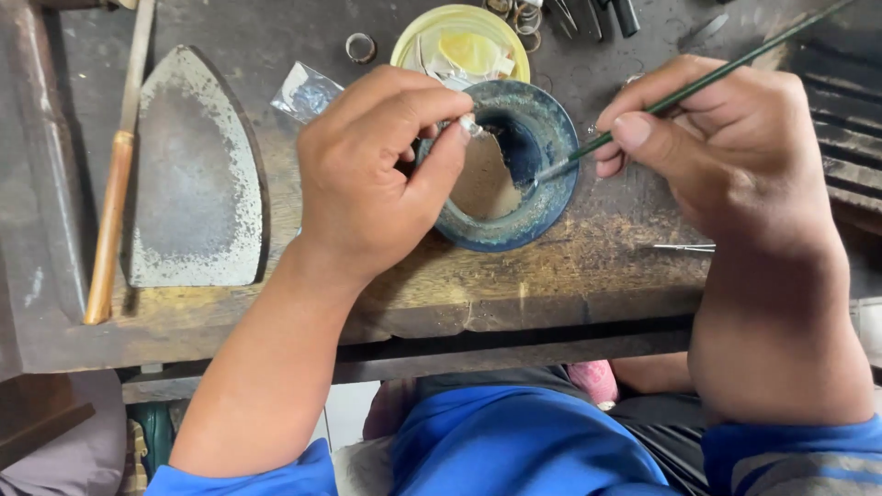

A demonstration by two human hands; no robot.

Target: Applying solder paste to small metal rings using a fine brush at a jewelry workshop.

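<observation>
My left hand (377, 174) pinches a small silvery piece (470, 126) between thumb and forefinger, right over the rim of a blue-crusted bowl (551, 197). The bowl holds a tan liquid and stands on the worn wooden bench (514, 285). In my right hand (726, 156) is a thin green-handled brush (680, 96), gripped like a pen, its tip dipping into the bowl near the liquid's edge. What the small piece is exactly cannot be told.
A yellow-rimmed dish (459, 41) with scraps sits just behind the bowl. A flat iron-shaped metal plate (193, 174) lies at the left beside a wooden-handled tool (115, 184). A small plastic bag (308, 92), a metal ring (360, 47) and tweezers (684, 247) lie nearby.
</observation>
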